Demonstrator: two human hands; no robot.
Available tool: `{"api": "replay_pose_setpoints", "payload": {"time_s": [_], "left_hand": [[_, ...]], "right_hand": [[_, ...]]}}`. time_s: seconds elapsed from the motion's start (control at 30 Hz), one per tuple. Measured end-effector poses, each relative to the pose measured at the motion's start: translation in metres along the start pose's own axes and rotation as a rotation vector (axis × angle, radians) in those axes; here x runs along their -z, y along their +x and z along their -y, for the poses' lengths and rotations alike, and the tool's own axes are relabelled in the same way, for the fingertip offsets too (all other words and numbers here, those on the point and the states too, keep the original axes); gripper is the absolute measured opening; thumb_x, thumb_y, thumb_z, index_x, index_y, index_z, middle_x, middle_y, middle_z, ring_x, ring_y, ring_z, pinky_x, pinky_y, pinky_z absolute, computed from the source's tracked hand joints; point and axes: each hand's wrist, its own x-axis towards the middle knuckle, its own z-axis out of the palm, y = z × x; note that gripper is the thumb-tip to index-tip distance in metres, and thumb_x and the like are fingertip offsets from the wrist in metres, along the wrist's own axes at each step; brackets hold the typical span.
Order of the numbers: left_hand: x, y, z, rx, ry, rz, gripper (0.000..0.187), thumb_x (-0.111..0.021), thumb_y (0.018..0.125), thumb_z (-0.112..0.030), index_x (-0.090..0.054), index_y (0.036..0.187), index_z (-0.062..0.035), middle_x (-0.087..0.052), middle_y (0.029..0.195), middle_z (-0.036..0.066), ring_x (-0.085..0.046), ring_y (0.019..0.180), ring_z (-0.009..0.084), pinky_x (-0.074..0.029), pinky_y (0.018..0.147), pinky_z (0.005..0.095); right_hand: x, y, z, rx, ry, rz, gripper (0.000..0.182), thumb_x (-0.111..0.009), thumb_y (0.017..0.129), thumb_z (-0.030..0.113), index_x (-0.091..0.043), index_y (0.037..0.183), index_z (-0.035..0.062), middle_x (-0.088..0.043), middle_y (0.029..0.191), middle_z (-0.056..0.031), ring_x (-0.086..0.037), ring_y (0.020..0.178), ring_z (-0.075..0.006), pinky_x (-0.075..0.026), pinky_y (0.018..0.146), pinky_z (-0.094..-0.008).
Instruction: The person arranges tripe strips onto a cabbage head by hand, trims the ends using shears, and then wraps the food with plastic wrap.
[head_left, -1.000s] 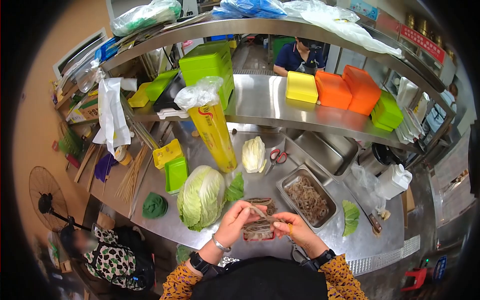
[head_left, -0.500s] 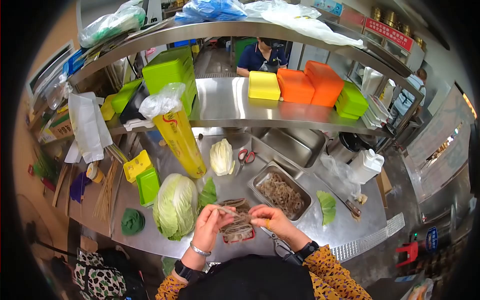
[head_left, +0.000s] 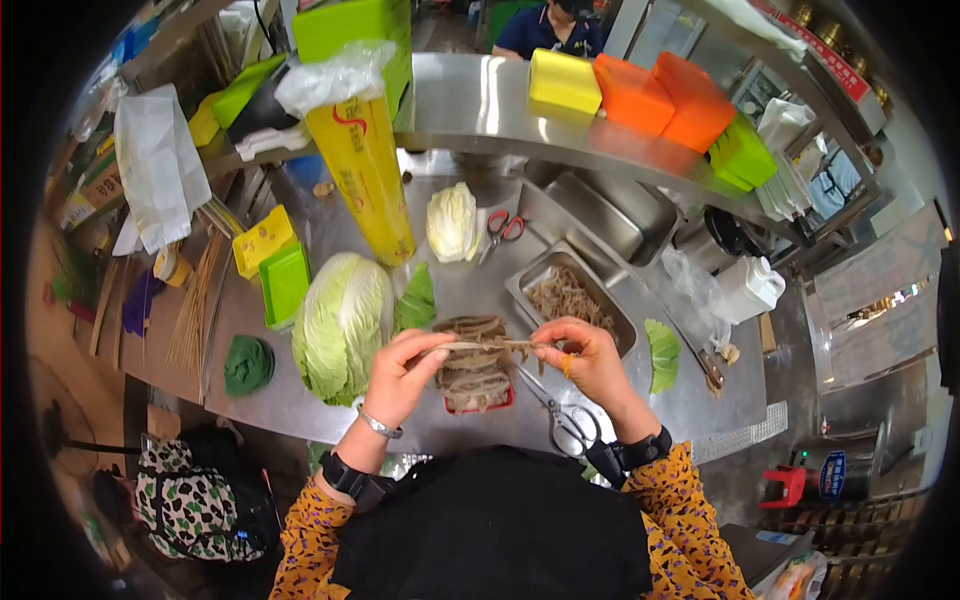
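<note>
My left hand (head_left: 402, 375) and my right hand (head_left: 588, 362) each pinch one end of a thin greyish-brown strip of what looks like tripe (head_left: 480, 346). It is pulled nearly straight between them, with short ragged bits hanging by the right fingers. Just below lies a folded, layered pile of the same tripe (head_left: 476, 386) in a small red tray (head_left: 512, 398). Beyond my right hand, a steel pan (head_left: 628, 338) holds many cut brown strips (head_left: 566, 296). Metal scissors (head_left: 574, 430) lie beside my right wrist, their blades toward the red tray.
A large cabbage (head_left: 338, 335) is left of my left hand; a smaller one (head_left: 453, 222) sits farther back beside red-handled scissors (head_left: 505, 228). A knife (head_left: 711, 372) and white jug (head_left: 747, 292) are at right. A steel shelf (head_left: 470, 110) crosses behind. Beyond it is another person (head_left: 550, 32).
My hands have moved apart, drawing the strip out straight between them. The camera view has tipped downward, so the counter appears higher and more of my front shows.
</note>
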Motion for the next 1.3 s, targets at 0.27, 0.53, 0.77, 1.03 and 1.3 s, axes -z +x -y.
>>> {"api": "replay_pose_setpoints", "payload": {"time_s": [0.27,0.53,0.77,1.03,1.3], "left_hand": [[0.004,-0.049,0.065,0.423,-0.370,0.277,0.023,-0.060,0.092,-0.007,-0.064,0.113,-0.0018,-0.065,0.101,0.004,-0.062,0.088,0.0104,-0.051,0.080,0.0251],[-0.012,-0.020,0.033,0.160,-0.139,0.333,0.027,-0.062,0.089,-0.010,-0.065,0.115,-0.0043,-0.061,0.114,0.007,-0.058,0.103,0.0151,-0.048,0.086,0.0272],[-0.051,0.031,0.009,-0.165,-0.086,0.393,0.024,-0.058,0.094,-0.015,-0.063,0.114,-0.0022,-0.064,0.106,0.008,-0.058,0.102,0.0152,-0.047,0.088,0.0314],[-0.050,0.015,0.005,0.221,-0.478,0.533,0.025,-0.060,0.094,-0.012,-0.061,0.115,-0.0006,-0.067,0.095,0.002,-0.062,0.084,0.0078,-0.050,0.074,0.0239],[-0.050,0.011,-0.002,-0.042,-0.068,0.328,0.015,-0.067,0.088,-0.015,-0.069,0.097,-0.0041,-0.064,0.079,0.002,-0.056,0.067,0.0068,-0.045,0.059,0.0232]], "right_hand": [[-0.010,-0.021,-0.006,-0.272,0.212,0.189,0.015,-0.074,0.081,0.007,-0.068,0.093,0.0040,-0.065,0.083,-0.0004,-0.056,0.072,-0.0072,-0.045,0.065,-0.0230],[-0.006,-0.013,0.042,0.330,-0.530,0.279,0.019,-0.071,0.073,0.004,-0.069,0.091,0.0113,-0.064,0.087,-0.0024,-0.061,0.086,-0.0226,-0.044,0.083,-0.0357],[0.007,-0.006,0.061,0.349,-0.528,0.201,0.018,-0.071,0.073,0.004,-0.067,0.088,0.0113,-0.064,0.086,-0.0011,-0.061,0.087,-0.0228,-0.042,0.088,-0.0362],[0.013,-0.007,0.043,0.210,-0.293,0.101,0.017,-0.066,0.077,-0.004,-0.065,0.091,0.0044,-0.063,0.090,-0.0071,-0.063,0.085,-0.0195,-0.049,0.077,-0.0300],[0.000,-0.008,0.025,-0.286,0.314,0.332,0.031,-0.066,0.088,0.009,-0.060,0.116,-0.0002,-0.063,0.105,-0.0051,-0.059,0.090,-0.0107,-0.048,0.080,-0.0251]]}}
